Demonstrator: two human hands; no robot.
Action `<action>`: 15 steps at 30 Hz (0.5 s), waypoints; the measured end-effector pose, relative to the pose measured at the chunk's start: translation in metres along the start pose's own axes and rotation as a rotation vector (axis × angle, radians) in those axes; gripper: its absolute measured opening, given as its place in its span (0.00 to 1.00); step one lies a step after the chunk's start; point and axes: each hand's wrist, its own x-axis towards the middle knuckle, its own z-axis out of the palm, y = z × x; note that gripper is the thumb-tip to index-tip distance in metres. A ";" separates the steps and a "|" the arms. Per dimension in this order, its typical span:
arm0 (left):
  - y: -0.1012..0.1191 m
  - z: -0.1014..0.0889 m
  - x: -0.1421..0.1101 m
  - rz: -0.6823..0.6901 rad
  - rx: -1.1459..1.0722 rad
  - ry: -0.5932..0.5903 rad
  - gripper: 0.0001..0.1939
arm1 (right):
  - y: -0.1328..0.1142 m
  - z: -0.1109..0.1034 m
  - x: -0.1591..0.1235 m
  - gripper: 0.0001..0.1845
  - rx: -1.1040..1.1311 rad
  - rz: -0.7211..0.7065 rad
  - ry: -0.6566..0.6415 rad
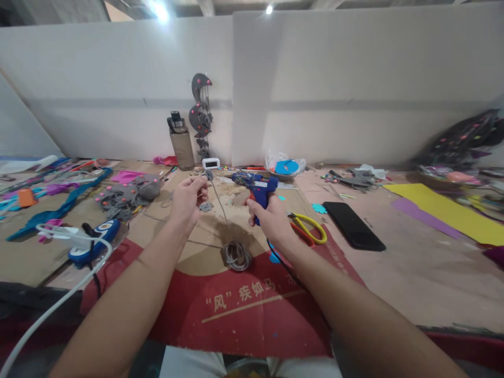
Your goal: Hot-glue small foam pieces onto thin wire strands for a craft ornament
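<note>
A blue hot glue gun point(264, 190) is gripped in my right hand point(270, 212), its nozzle pointing left. My left hand point(189, 198) is raised opposite it, thumb and finger pinched on a grey cord with a small grey piece point(208, 175) at its end. From there the grey cord point(219, 202) runs down to a loose coil point(237, 256) on the cardboard. Another small grey piece point(205, 207) lies just right of my left hand. Yellow-and-orange handled scissors point(311, 228) rest beside my right wrist.
Red-and-tan cardboard point(244, 320) covers the table's middle. A black phone point(353, 226) lies right. Left are a blue-and-white power strip point(96, 241) and grey pieces with pink dots point(136, 194). A bottle point(181, 142) stands behind; a white cable point(63, 294) crosses the left.
</note>
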 end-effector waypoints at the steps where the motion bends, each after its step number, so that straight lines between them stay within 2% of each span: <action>1: 0.000 0.000 0.000 -0.006 -0.002 -0.001 0.11 | 0.002 -0.001 0.004 0.12 0.022 0.047 -0.018; 3: -0.001 0.002 -0.001 -0.017 -0.005 -0.018 0.11 | 0.004 -0.002 0.014 0.07 -0.032 0.137 -0.075; 4: -0.001 0.003 -0.002 -0.023 -0.007 -0.034 0.11 | 0.005 -0.002 0.019 0.06 -0.128 0.178 -0.119; 8: -0.003 0.006 -0.005 0.013 0.018 -0.097 0.11 | 0.004 0.000 0.035 0.09 -0.700 0.234 -0.279; 12: -0.005 0.008 -0.006 0.089 0.103 -0.107 0.09 | -0.001 0.003 0.040 0.07 -0.979 0.239 -0.303; 15: -0.005 0.009 -0.006 0.114 0.104 -0.108 0.08 | -0.005 0.000 0.045 0.12 -1.137 0.248 -0.309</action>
